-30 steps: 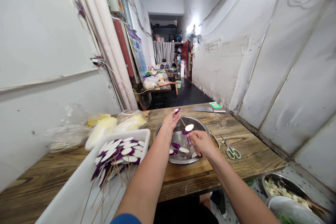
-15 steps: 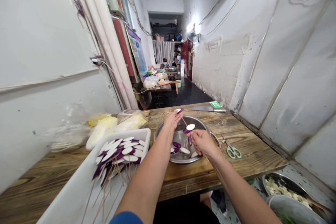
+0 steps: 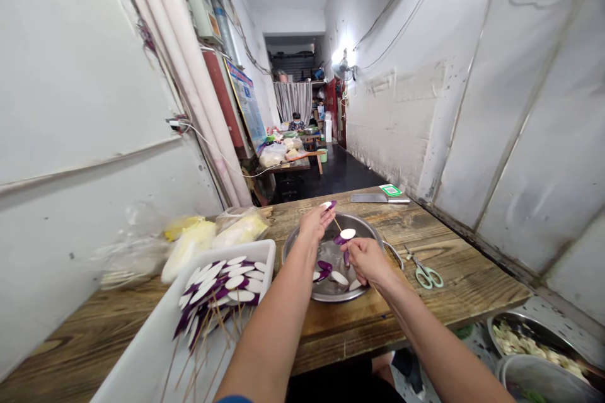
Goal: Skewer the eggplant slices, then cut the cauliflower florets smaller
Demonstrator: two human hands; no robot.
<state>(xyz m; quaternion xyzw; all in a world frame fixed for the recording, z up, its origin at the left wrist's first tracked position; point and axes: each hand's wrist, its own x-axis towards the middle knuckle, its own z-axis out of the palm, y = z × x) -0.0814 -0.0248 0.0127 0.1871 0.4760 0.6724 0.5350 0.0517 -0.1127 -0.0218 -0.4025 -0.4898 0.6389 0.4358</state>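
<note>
On a wooden table [image 3: 454,258], indoors.

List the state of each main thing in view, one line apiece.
Left hand: at the upper eggplant slice, grip unclear
Right hand: closed on the skewer
Skewer: eggplant on it, bare stretch showing
Steel bowl: uncovered, eggplant pieces inside
White tray: uncovered, partly filled with skewered slices
Cleaver: lying flat, blade bare
Scissors: lying down, blades too small to judge
Wall light: lit
</note>
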